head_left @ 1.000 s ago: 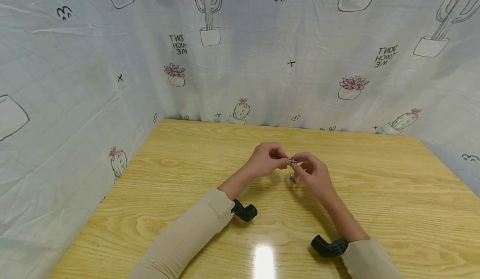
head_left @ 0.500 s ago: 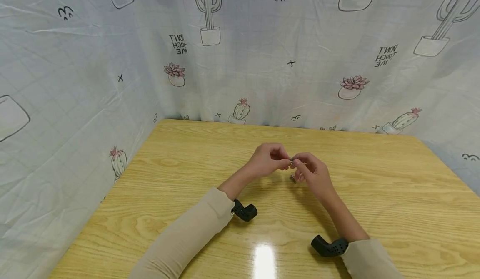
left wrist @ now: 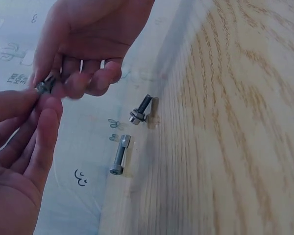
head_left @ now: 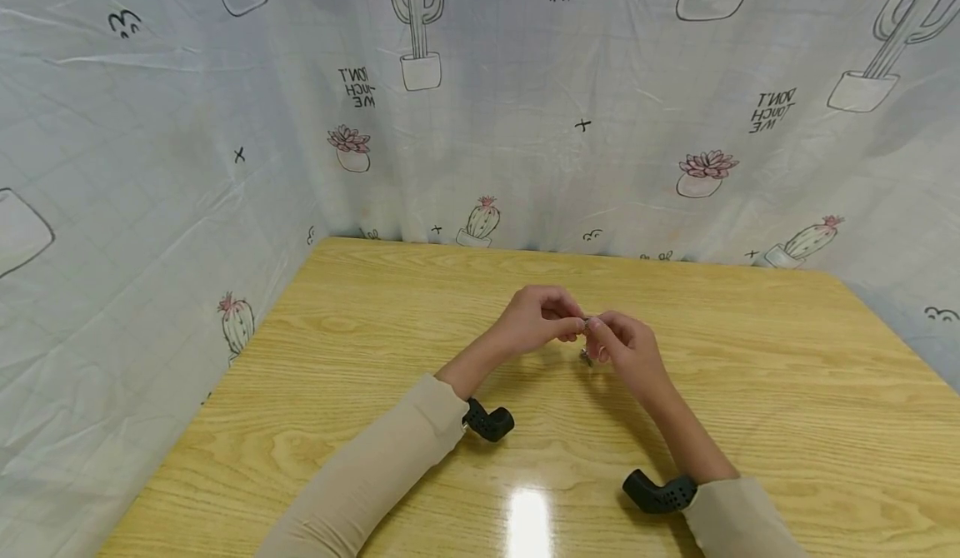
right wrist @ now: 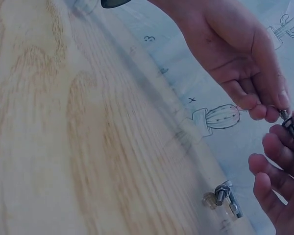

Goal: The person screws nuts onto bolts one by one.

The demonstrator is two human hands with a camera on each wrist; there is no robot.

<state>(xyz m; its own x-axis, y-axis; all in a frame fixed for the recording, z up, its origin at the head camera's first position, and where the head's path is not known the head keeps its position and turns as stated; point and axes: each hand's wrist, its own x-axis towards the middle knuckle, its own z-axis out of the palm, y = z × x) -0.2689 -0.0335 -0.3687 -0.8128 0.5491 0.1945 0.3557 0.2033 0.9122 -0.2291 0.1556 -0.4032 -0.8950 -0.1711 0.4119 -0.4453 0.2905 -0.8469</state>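
Both hands meet over the table in the head view, pinching a small metal bolt with a nut on it. My left hand (head_left: pixel 522 322) grips one end between thumb and fingers. From the other side, my right hand (head_left: pixel 630 348) holds it with thumb and fingertips. The bolt (right wrist: pixel 288 123) shows its thread in the right wrist view; fingers cover much of it. Below the hands, a dark-threaded bolt (left wrist: pixel 145 104) with a nut and washer lies on the table. Beside it is a socket-head bolt (left wrist: pixel 120 155) with a nut near its end.
The wood-grain table (head_left: pixel 390 308) spans the lower view. Behind it and to the sides hangs a pale curtain (head_left: pixel 525 150) printed with cacti. Black curved wrist mounts (head_left: pixel 491 422) sit at both sleeve cuffs, and light glares off the front of the table.
My right fingertips have shifted on the bolt and closed up against the left ones, covering metal that showed between them earlier. My left hand stays nearly still.
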